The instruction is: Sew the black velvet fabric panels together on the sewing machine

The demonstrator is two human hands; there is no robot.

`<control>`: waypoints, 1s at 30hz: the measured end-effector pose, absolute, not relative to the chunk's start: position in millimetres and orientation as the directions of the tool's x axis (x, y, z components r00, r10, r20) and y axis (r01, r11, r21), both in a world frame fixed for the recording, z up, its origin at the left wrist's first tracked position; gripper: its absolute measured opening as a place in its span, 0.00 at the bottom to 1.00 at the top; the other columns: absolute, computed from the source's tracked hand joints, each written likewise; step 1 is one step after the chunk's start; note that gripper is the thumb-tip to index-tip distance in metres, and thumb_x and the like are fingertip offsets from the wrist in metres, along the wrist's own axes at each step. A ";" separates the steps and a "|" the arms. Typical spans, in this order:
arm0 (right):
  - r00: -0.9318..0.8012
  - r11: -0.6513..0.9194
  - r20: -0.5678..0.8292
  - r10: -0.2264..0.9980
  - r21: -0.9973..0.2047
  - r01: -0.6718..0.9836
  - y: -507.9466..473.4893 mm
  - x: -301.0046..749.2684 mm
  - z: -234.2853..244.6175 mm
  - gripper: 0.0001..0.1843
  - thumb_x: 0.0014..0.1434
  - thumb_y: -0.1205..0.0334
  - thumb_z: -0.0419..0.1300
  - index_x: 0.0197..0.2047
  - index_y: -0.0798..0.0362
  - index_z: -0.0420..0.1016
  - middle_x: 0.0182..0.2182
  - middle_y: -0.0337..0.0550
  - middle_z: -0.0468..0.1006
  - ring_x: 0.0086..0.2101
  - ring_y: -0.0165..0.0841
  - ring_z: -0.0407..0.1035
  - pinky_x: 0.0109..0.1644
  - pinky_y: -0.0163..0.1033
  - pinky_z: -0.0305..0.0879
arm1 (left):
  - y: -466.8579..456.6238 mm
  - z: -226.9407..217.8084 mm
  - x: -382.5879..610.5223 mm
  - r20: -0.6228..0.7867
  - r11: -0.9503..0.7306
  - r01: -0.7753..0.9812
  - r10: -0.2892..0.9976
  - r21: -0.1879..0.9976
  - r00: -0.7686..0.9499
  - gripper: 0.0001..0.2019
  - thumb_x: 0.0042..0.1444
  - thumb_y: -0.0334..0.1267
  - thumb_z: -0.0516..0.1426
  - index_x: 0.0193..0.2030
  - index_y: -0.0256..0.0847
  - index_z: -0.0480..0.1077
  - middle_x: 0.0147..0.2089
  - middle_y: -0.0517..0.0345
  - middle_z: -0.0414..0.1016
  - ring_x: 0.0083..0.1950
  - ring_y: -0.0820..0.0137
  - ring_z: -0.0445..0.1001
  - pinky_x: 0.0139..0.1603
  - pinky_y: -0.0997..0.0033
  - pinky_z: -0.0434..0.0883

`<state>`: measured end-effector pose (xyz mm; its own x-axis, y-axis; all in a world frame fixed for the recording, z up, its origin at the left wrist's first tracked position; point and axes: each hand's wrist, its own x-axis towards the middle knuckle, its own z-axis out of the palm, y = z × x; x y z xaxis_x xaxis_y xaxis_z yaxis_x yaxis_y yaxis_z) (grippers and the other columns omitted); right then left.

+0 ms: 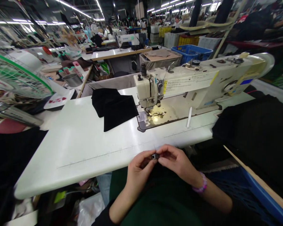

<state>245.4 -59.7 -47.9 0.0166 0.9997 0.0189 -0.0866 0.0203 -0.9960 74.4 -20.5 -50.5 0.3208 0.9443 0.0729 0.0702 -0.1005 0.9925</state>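
Both my hands meet at the near edge of the white sewing table. My left hand and my right hand pinch a small dark metal part between their fingertips, perhaps a bobbin case. A pink beaded bracelet circles my right wrist. Beyond the hands stands a cream sewing machine with its needle area lit. Folded black fabric lies to the left of the machine.
A green-rimmed fan stands at the far left. A heap of black cloth lies at the right, a blue bin below it. A white stick-like tool rests by the machine. Further tables, crates and other people fill the background.
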 end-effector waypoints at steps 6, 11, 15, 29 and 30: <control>0.087 0.008 -0.002 0.996 -0.992 -0.123 -55.8 244.8 -38.5 0.16 0.63 0.47 0.62 0.33 0.51 0.72 0.30 0.38 0.68 0.29 0.30 0.62 0.33 0.36 0.63 | -20.4 -51.5 73.8 0.282 -0.387 0.215 0.873 0.897 0.397 0.10 0.58 0.32 0.62 0.45 0.44 0.80 0.42 0.54 0.84 0.42 0.64 0.82 0.47 0.65 0.78; 0.056 -0.113 -0.176 0.983 -0.814 -0.570 -52.3 245.1 -37.4 0.17 0.63 0.48 0.63 0.33 0.51 0.66 0.28 0.34 0.64 0.24 0.26 0.54 0.25 0.33 0.55 | -20.6 -49.4 74.4 0.343 -0.450 0.214 0.850 0.867 0.399 0.10 0.58 0.29 0.60 0.45 0.42 0.79 0.40 0.53 0.82 0.41 0.67 0.80 0.43 0.69 0.77; 0.131 -0.009 -0.095 0.987 -0.840 -0.543 -51.7 246.7 -39.5 0.18 0.64 0.49 0.63 0.32 0.50 0.63 0.26 0.33 0.62 0.26 0.28 0.61 0.31 0.35 0.63 | -19.8 -46.1 76.7 0.364 -0.475 0.195 0.831 0.858 0.422 0.09 0.58 0.28 0.60 0.44 0.42 0.78 0.40 0.52 0.81 0.40 0.67 0.79 0.43 0.69 0.76; 0.323 0.082 0.133 0.937 -0.983 0.165 -58.0 255.5 -49.8 0.14 0.63 0.55 0.61 0.51 0.49 0.68 0.42 0.46 0.76 0.34 0.34 0.72 0.39 0.43 0.73 | -25.1 -35.8 67.6 -0.018 -0.010 0.135 0.979 0.991 0.204 0.10 0.53 0.39 0.64 0.41 0.38 0.78 0.30 0.59 0.74 0.30 0.72 0.69 0.32 0.75 0.67; 0.286 0.171 0.262 0.922 -0.937 0.306 -60.6 252.8 -46.1 0.17 0.63 0.60 0.61 0.54 0.48 0.67 0.47 0.49 0.74 0.36 0.35 0.72 0.40 0.43 0.73 | -25.5 -35.4 68.6 -0.025 -0.003 0.150 0.983 0.989 0.182 0.10 0.53 0.39 0.65 0.41 0.38 0.78 0.29 0.60 0.73 0.29 0.73 0.67 0.31 0.75 0.66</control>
<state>252.8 -60.6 -46.1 0.2863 0.9217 0.2616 0.3059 0.1708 -0.9366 68.6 -25.5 -35.4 0.1821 0.9830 -0.0247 0.1496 -0.0029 0.9887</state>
